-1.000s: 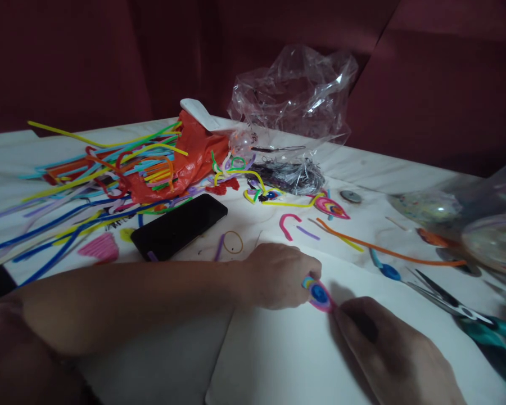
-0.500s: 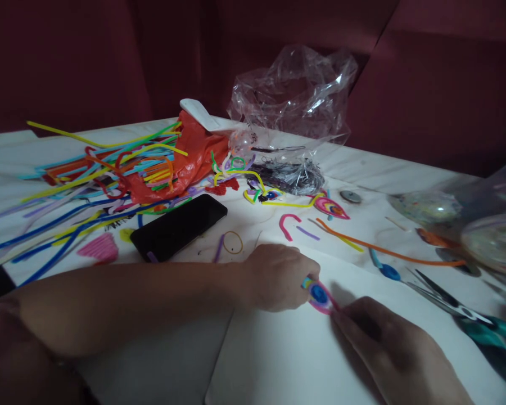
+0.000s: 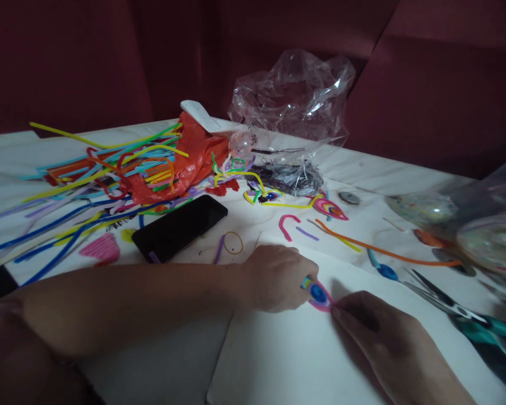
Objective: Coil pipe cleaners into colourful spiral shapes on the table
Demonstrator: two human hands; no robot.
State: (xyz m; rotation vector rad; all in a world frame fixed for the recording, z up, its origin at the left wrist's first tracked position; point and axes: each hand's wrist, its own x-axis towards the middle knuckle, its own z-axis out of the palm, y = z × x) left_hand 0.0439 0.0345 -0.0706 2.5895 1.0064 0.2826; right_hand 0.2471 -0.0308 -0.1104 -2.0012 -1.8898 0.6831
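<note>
**Small pink-and-blue craft piece [image 3: 319, 295] getting a pinch at both ends!**

And here we are, right over the white sheet [image 3: 274, 354], where the piece is sitting between two busy hands! The left hand [image 3: 280, 278] is curling into a loose fist and clamping the piece's upper-left end. The right hand [image 3: 383, 332] is coming in from the other side, thumb and forefinger closing together on the pointed pink tip. The blue centre is showing nicely between them; whether the piece is touching the sheet, I cannot tell.

Off to the right, the scissors [image 3: 461, 310] are lying with their blades parted, tips pointing at a little blue coil [image 3: 388, 272]. A long orange strip [image 3: 396, 255] is stretching across just beyond the sheet, and a curved pink strip [image 3: 284, 228] is lying near the left hand. Beyond that, a pink pointed ornament [image 3: 329, 209] is resting near a grey disc [image 3: 349, 197].

Over on the left, the black phone [image 3: 180, 225] is lying beside a thin rubber band [image 3: 233, 242], with colourful pipe cleaners [image 3: 80, 169] spilling from a red bag [image 3: 198, 157]. At the back, a crumpled clear bag [image 3: 295, 101] is standing tall, catching the light!
</note>
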